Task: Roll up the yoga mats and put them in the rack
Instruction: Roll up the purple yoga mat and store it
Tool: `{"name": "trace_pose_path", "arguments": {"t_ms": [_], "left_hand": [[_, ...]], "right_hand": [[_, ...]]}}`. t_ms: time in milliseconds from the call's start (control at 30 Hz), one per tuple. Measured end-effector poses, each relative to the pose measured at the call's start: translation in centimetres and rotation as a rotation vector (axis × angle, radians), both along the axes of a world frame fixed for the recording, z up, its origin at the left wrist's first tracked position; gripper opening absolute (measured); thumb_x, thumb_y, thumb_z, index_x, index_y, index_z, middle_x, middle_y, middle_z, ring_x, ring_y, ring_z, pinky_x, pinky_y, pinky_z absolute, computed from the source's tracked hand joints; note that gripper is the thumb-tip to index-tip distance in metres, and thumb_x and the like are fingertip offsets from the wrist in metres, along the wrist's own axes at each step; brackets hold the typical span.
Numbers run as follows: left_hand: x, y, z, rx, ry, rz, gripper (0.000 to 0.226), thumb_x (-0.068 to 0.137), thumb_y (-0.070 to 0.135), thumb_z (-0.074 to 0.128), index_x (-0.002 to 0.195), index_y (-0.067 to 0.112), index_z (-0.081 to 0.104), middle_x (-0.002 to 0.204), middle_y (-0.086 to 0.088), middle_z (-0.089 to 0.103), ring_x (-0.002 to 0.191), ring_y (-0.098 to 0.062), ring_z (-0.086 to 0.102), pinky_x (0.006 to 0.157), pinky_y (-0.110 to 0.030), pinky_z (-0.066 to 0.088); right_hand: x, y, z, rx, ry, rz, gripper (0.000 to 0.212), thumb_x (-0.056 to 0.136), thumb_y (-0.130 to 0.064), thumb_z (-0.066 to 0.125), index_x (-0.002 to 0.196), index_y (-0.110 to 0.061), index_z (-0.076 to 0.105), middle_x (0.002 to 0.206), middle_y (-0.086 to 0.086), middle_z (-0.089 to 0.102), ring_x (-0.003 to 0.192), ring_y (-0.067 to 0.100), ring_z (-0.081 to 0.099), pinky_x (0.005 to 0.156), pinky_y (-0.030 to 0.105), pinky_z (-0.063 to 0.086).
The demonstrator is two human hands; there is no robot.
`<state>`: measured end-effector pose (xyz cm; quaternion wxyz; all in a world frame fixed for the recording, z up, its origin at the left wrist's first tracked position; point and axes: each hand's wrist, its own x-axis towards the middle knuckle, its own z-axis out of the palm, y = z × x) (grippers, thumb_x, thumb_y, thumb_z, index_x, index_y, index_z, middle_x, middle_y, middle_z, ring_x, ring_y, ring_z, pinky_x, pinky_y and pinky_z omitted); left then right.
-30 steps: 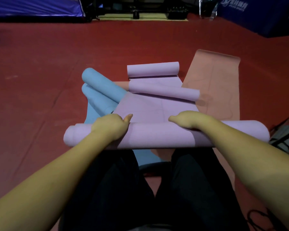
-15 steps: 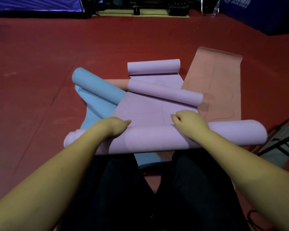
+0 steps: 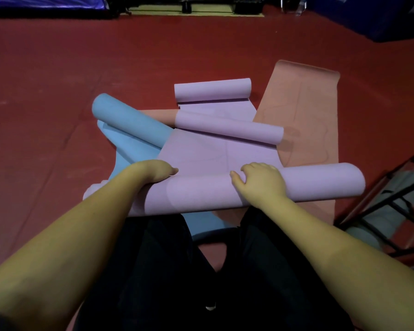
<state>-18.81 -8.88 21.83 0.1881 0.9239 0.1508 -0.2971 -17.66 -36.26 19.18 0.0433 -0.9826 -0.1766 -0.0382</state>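
The red floor [image 3: 58, 115] carries a loose pile of mats toward its near middle: a salmon mat [image 3: 320, 111] lies flat and runs away to the far right, a blue mat [image 3: 129, 125] is partly rolled on the left, and a second lilac mat [image 3: 213, 90], curled at both ends, lies just beyond. Nearest the person, the lilac mat [image 3: 201, 192] forms a thick roll with its long axis running left to right, square across both forearms; its flat tail stretches away from the hands, so rolling should go forward. A dark rack [image 3: 392, 199] stands at the floor's right edge, nearer the right hand [image 3: 261, 181], which presses curled fingers over the roll. The left hand [image 3: 153, 172] grips the roll's far side.
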Motion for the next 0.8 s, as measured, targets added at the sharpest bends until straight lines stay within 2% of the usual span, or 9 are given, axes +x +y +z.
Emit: {"name": "trace_pose_path", "arguments": {"t_ms": [67, 133, 200, 267, 300, 433, 500, 567, 800], "left_hand": [[0.1, 0.2, -0.2, 0.039, -0.029, 0.024, 0.063, 0.105, 0.052, 0.032, 0.147, 0.007, 0.044, 0.157, -0.013, 0.037, 0.142, -0.029, 0.035, 0.115, -0.037, 0.026], [-0.1, 0.2, -0.4, 0.111, -0.095, 0.025, 0.061, 0.104, 0.053, 0.029, 0.135, 0.009, 0.057, 0.146, -0.015, 0.05, 0.131, -0.032, 0.046, 0.106, -0.039, 0.034], [-0.7, -0.1, -0.4, 0.199, -0.286, 0.006, 0.055, 0.105, 0.047, 0.029, 0.11, 0.008, 0.067, 0.123, -0.016, 0.063, 0.107, -0.033, 0.056, 0.089, -0.038, 0.041], [-1.8, -0.7, -0.4, 0.258, -0.527, 0.02, 0.047, 0.104, 0.04, 0.033, 0.082, 0.01, 0.062, 0.101, -0.015, 0.067, 0.086, -0.032, 0.055, 0.073, -0.036, 0.04], [-2.4, -1.0, -0.4, 0.273, -0.612, 0.025, 0.046, 0.104, 0.039, 0.035, 0.076, 0.01, 0.059, 0.096, -0.013, 0.067, 0.083, -0.033, 0.055, 0.069, -0.035, 0.038], [-5.3, -2.3, -2.1, 0.297, -0.783, 0.022, 0.051, 0.099, 0.043, 0.042, 0.076, 0.005, 0.067, 0.082, -0.013, 0.06, 0.085, -0.037, 0.057, 0.069, -0.041, 0.043], [-6.6, -2.4, -3.3, 0.347, -0.781, -0.044, 0.055, 0.096, 0.05, 0.035, 0.078, 0.008, 0.067, 0.08, -0.013, 0.062, 0.081, -0.037, 0.059, 0.074, -0.042, 0.044], [-7.1, -2.3, -3.8, 0.394, -0.745, -0.072, 0.058, 0.096, 0.053, 0.028, 0.085, 0.01, 0.067, 0.086, -0.011, 0.065, 0.084, -0.035, 0.06, 0.083, -0.044, 0.042], [-6.1, -1.8, -1.8, 0.395, -0.675, -0.036, 0.053, 0.102, 0.048, 0.032, 0.092, 0.012, 0.07, 0.098, -0.007, 0.064, 0.1, -0.031, 0.058, 0.085, -0.044, 0.037]], "right_hand": [[0.5, 0.3, 0.3, -0.014, 0.001, 0.009, 0.077, 0.081, -0.062, 0.013, 0.088, -0.013, 0.071, 0.09, 0.009, 0.069, 0.09, 0.033, 0.062, 0.079, 0.037, 0.042], [0.9, 0.4, 0.3, -0.037, -0.004, 0.014, 0.077, 0.081, -0.062, 0.01, 0.09, -0.014, 0.07, 0.094, 0.009, 0.069, 0.093, 0.032, 0.061, 0.08, 0.037, 0.04], [1.4, 0.2, 0.3, -0.058, 0.01, 0.0, 0.067, 0.09, -0.06, 0.021, 0.095, -0.014, 0.069, 0.101, 0.009, 0.069, 0.098, 0.032, 0.061, 0.082, 0.037, 0.04], [1.7, 0.2, 0.2, -0.067, 0.034, -0.004, 0.053, 0.097, -0.054, 0.035, 0.098, -0.013, 0.069, 0.105, 0.01, 0.068, 0.1, 0.033, 0.06, 0.084, 0.037, 0.04], [1.8, 0.1, 0.2, -0.071, 0.044, -0.008, 0.05, 0.097, -0.053, 0.038, 0.099, -0.014, 0.069, 0.106, 0.01, 0.068, 0.101, 0.033, 0.06, 0.084, 0.037, 0.04], [2.6, 0.2, 0.3, -0.078, 0.103, -0.031, 0.052, 0.097, -0.055, 0.034, 0.1, -0.016, 0.07, 0.109, 0.009, 0.068, 0.102, 0.032, 0.061, 0.084, 0.036, 0.042], [3.3, 0.5, 0.5, -0.089, 0.189, -0.041, 0.057, 0.097, -0.058, 0.03, 0.105, -0.018, 0.07, 0.115, 0.01, 0.067, 0.107, 0.031, 0.06, 0.086, 0.036, 0.043], [3.9, 1.1, 1.1, -0.106, 0.279, -0.032, 0.064, 0.096, -0.061, 0.025, 0.113, -0.018, 0.068, 0.121, 0.011, 0.065, 0.111, 0.031, 0.059, 0.089, 0.037, 0.044], [4.5, 2.1, 2.9, -0.149, 0.403, -0.034, 0.076, 0.092, -0.068, 0.022, 0.126, -0.013, 0.062, 0.135, 0.015, 0.057, 0.119, 0.033, 0.055, 0.098, 0.041, 0.043]]}}
